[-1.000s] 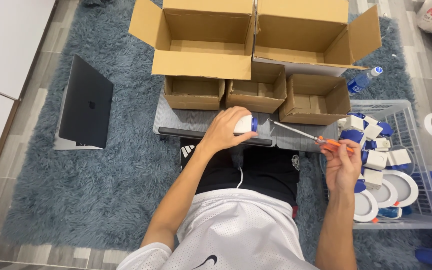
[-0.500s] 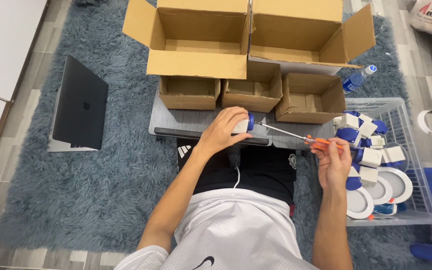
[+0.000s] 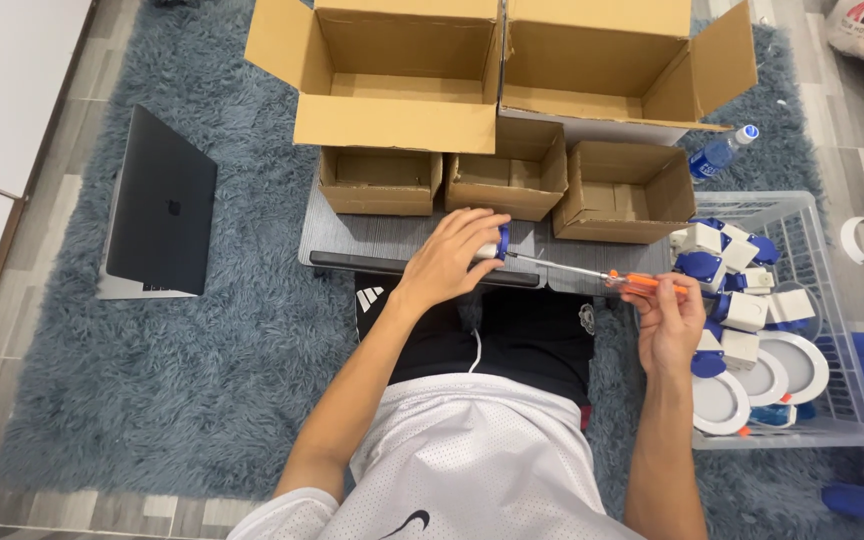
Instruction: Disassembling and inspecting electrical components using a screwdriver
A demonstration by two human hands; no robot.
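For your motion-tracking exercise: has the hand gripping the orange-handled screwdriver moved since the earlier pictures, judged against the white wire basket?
No clear move. The right hand with the orange-handled screwdriver sits by the white wire basket's left edge, as before; only the camera shifted.

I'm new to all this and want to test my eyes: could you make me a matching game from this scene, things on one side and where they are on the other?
Things:
1. screwdriver
2. laptop
3. water bottle
4. round white lamps

Places:
A. in the white wire basket
B. closed, on the rug's left side
C. in the right hand
D. lying beside the large cardboard box

Pairs: 1-C, 2-B, 3-D, 4-A
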